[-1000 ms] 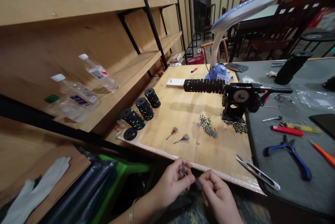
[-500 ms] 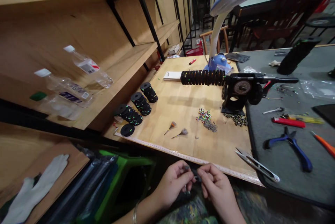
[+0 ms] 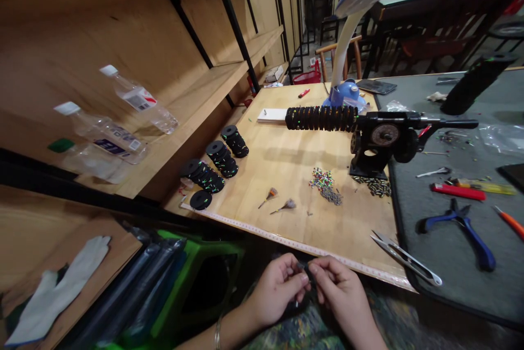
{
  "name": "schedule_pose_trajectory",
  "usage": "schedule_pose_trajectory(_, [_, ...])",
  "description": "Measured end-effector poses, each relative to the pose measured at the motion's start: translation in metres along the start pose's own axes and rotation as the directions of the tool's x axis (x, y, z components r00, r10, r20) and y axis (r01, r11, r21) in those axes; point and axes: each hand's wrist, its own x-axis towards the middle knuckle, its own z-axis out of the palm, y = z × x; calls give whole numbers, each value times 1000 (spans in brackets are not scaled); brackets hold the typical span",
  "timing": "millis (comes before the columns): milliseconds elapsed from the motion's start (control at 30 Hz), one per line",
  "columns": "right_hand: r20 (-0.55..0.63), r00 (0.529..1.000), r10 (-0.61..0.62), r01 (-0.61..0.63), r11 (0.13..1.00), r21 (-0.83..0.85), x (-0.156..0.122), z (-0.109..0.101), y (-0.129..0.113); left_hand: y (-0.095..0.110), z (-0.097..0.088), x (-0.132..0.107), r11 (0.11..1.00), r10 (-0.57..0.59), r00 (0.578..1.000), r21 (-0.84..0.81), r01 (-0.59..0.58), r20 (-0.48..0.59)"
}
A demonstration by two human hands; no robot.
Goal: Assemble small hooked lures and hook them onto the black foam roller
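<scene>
My left hand and my right hand are close together in front of the table's near edge. Both are closed, thumbs against fingers, pinching something small and dark between them that I cannot make out. A small pale tip pokes out below my left fingers. On the table beyond lie a pile of coloured beads, a heap of small grey metal parts and two little feathery tufts on thin stems, one orange-tinged and one greyish. Thread snips rest to the right of my hands.
Black foam spools stand along the left edge. A black clamp device carries a row of dark rings beneath a desk lamp. Blue-handled pliers and a red lighter lie on the grey mat. Bottles lean on the shelf.
My fingertips have drawn slightly closer together around the small thing. The thin ends hanging under my left hand show less now. The view has shifted a little.
</scene>
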Motion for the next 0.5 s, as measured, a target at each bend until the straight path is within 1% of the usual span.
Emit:
schedule_pose_trajectory(133, [13,1000,4,-4,1000,-28,1,1,-1,-6,0,1,1000,-3,1000,11,3,10])
schedule_pose_trajectory(267, [27,1000,-11,12,999,-46,1,2,2,-6,1,2,1000,-17,1000,26,16,26])
schedule_pose_trajectory(500, [13,1000,7,-8,1000,25,3,2,10,-2,3,2,1000,-2,1000,-15,3,31])
